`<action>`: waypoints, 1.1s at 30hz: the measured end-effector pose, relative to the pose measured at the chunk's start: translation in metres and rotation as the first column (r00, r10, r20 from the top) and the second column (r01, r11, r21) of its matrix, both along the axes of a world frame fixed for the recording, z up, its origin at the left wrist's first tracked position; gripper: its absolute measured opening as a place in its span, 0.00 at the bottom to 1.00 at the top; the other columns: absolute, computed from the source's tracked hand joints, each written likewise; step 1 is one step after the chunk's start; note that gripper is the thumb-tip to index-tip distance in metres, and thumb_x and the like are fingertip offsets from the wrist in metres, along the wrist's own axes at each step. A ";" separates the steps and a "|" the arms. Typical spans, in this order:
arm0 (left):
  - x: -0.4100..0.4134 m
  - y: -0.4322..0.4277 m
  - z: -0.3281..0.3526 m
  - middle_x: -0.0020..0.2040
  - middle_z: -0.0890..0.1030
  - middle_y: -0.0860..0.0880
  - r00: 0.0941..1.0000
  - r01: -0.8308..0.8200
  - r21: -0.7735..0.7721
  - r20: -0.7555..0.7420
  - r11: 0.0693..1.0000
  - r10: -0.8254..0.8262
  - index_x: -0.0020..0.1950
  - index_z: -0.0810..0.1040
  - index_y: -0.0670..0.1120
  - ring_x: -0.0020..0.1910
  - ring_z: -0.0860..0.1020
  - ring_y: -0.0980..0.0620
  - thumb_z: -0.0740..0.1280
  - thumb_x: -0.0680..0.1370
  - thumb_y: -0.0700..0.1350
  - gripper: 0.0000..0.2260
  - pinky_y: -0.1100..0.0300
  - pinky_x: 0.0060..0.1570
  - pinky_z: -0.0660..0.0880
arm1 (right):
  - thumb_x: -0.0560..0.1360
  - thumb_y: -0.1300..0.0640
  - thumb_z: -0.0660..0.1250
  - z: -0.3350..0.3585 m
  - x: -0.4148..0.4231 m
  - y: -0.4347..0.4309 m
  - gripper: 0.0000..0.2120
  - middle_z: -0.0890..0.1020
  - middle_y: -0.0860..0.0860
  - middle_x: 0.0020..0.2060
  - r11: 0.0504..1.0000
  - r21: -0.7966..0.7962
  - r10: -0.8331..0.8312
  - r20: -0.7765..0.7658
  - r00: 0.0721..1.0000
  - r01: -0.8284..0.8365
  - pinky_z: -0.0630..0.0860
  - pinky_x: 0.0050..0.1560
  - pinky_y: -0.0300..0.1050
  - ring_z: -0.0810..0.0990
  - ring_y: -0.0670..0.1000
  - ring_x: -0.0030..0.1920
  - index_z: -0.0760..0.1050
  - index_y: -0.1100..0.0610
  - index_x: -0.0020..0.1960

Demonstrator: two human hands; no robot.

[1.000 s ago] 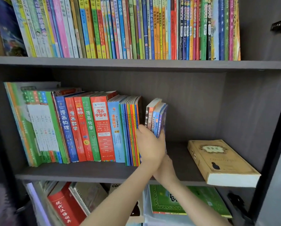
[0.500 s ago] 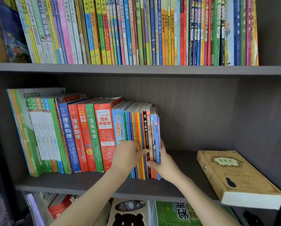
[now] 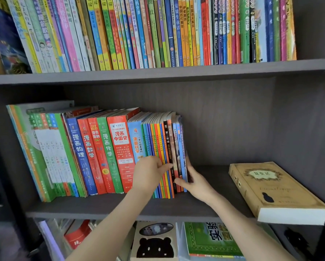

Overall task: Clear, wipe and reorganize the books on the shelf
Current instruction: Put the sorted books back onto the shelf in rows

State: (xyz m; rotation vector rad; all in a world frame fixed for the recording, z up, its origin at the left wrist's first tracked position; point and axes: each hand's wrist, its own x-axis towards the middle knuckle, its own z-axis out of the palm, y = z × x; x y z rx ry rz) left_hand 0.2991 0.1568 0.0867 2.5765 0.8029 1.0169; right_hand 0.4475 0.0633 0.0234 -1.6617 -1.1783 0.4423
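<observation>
On the dark grey middle shelf (image 3: pixel 101 208) the row of books (image 3: pixel 101 153) stands upright, packed against the left wall and leaning slightly left. It begins with tall, slim green-and-white volumes. Next come thicker spines in blue, red, red, green and red with large Chinese lettering, then a light blue one. A band of very slim spines follows in green, blue, yellow and orange. The left hand (image 3: pixel 150 172) reaches up from below to this band. Its fingers are loosely extended, with the tips touching the slim orange spines low down and not wrapped round anything. Just to its right, the thin books (image 3: pixel 178 147) close the row, with spines in black, brown and blue and slightly worn top corners. The right hand (image 3: pixel 193 179) pinches them, its thumb on the spines near the bottom and its fingers flat along the outer cover of the last book. Well apart to the right, a thick tan book (image 3: pixel 271 191) lies flat with its front corner overhanging the shelf edge. Above, the upper row (image 3: pixel 157 31) is crammed with bright, narrow spines. Below, a green book (image 3: pixel 210 240) lies flat.
</observation>
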 end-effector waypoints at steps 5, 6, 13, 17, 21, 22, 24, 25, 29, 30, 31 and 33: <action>-0.001 0.005 -0.004 0.29 0.76 0.46 1.000 0.004 0.012 -0.005 1.000 -0.004 0.34 0.76 0.40 0.28 0.73 0.51 0.67 0.76 0.58 0.22 0.63 0.34 0.71 | 0.78 0.57 0.66 -0.011 0.009 -0.003 0.32 0.69 0.34 0.64 0.999 0.044 -0.021 -0.076 0.997 0.025 0.68 0.69 0.46 0.67 0.42 0.70 0.54 0.41 0.75; -0.001 0.006 -0.005 0.30 0.78 0.45 1.000 0.002 0.011 -0.002 1.000 -0.002 0.34 0.77 0.40 0.29 0.75 0.50 0.67 0.75 0.58 0.22 0.62 0.34 0.72 | 0.77 0.57 0.66 -0.011 0.009 -0.001 0.32 0.70 0.36 0.65 0.997 0.056 -0.049 -0.067 0.997 0.053 0.69 0.69 0.46 0.68 0.43 0.70 0.56 0.43 0.76; 0.002 0.003 -0.002 0.32 0.80 0.43 0.999 -0.047 0.014 -0.009 0.999 0.047 0.35 0.78 0.40 0.28 0.73 0.52 0.67 0.75 0.58 0.21 0.63 0.32 0.70 | 0.79 0.54 0.64 -0.009 0.002 0.001 0.31 0.73 0.47 0.68 0.984 0.038 -0.177 0.144 0.974 0.173 0.70 0.63 0.37 0.72 0.44 0.66 0.54 0.48 0.77; -0.001 -0.003 0.000 0.31 0.79 0.41 0.999 -0.039 -0.058 -0.005 0.998 0.039 0.33 0.76 0.38 0.28 0.73 0.50 0.67 0.76 0.56 0.22 0.58 0.32 0.73 | 0.80 0.52 0.62 -0.012 -0.013 -0.011 0.30 0.73 0.51 0.68 0.975 0.021 -0.222 0.144 0.964 0.221 0.68 0.67 0.45 0.72 0.50 0.68 0.53 0.49 0.78; -0.017 -0.017 -0.008 0.24 0.65 0.47 0.991 -0.086 -0.068 -0.112 0.994 0.078 0.28 0.63 0.44 0.24 0.63 0.52 0.64 0.79 0.54 0.24 0.61 0.25 0.60 | 0.80 0.51 0.61 -0.018 -0.025 -0.041 0.29 0.72 0.52 0.69 0.978 -0.055 -0.194 0.117 0.974 0.201 0.65 0.69 0.44 0.71 0.50 0.69 0.55 0.54 0.77; -0.023 -0.023 -0.014 0.24 0.64 0.48 0.991 -0.106 -0.085 -0.094 0.991 0.098 0.27 0.62 0.44 0.23 0.62 0.52 0.63 0.79 0.53 0.24 0.61 0.25 0.58 | 0.80 0.50 0.61 -0.020 -0.028 -0.051 0.28 0.72 0.50 0.70 0.980 -0.100 -0.149 0.212 0.966 0.173 0.65 0.69 0.43 0.70 0.49 0.69 0.57 0.54 0.77; -0.036 -0.035 -0.026 0.24 0.68 0.47 0.988 -0.150 -0.128 -0.056 0.980 0.144 0.28 0.66 0.43 0.24 0.65 0.51 0.63 0.80 0.52 0.23 0.60 0.26 0.61 | 0.81 0.48 0.58 -0.025 -0.036 -0.067 0.25 0.68 0.48 0.73 0.970 -0.191 -0.048 0.452 0.891 0.149 0.61 0.71 0.42 0.65 0.48 0.72 0.61 0.51 0.76; -0.044 -0.043 -0.032 0.26 0.70 0.46 0.983 -0.184 -0.142 -0.050 0.973 0.178 0.29 0.67 0.42 0.26 0.67 0.50 0.64 0.80 0.51 0.22 0.60 0.28 0.63 | 0.81 0.48 0.56 -0.028 -0.039 -0.073 0.24 0.64 0.48 0.74 0.962 -0.226 0.003 0.568 0.823 0.153 0.56 0.73 0.43 0.61 0.48 0.74 0.61 0.50 0.76; -0.083 -0.081 -0.046 0.26 0.74 0.47 0.957 -0.284 -0.199 0.005 0.938 0.291 0.29 0.69 0.42 0.28 0.71 0.48 0.62 0.79 0.49 0.21 0.59 0.29 0.62 | 0.83 0.54 0.53 -0.031 -0.044 -0.075 0.24 0.57 0.48 0.77 0.943 -0.264 0.070 0.754 0.653 0.205 0.47 0.75 0.46 0.53 0.48 0.77 0.56 0.53 0.77; -0.093 -0.091 -0.049 0.28 0.77 0.46 0.946 -0.314 -0.217 0.012 0.924 0.324 0.31 0.72 0.41 0.31 0.74 0.47 0.62 0.79 0.50 0.20 0.59 0.30 0.64 | 0.83 0.55 0.53 -0.029 -0.043 -0.073 0.23 0.57 0.49 0.77 0.936 -0.275 0.071 0.757 0.650 0.218 0.47 0.76 0.48 0.53 0.48 0.77 0.55 0.54 0.77; -0.108 -0.105 -0.056 0.30 0.79 0.45 0.933 -0.347 -0.236 0.014 0.908 0.361 0.32 0.75 0.41 0.33 0.76 0.45 0.62 0.80 0.50 0.19 0.58 0.32 0.65 | 0.83 0.55 0.53 -0.029 -0.045 -0.073 0.23 0.56 0.49 0.77 0.930 -0.293 0.084 0.758 0.647 0.222 0.47 0.76 0.49 0.53 0.49 0.77 0.55 0.54 0.77; -0.130 -0.127 -0.068 0.30 0.79 0.47 0.916 -0.388 -0.263 -0.001 0.883 0.402 0.29 0.73 0.45 0.35 0.76 0.46 0.62 0.80 0.49 0.19 0.57 0.34 0.65 | 0.83 0.56 0.52 -0.030 -0.044 -0.071 0.23 0.56 0.50 0.77 0.915 -0.309 0.081 0.770 0.633 0.259 0.48 0.76 0.51 0.53 0.49 0.77 0.55 0.53 0.77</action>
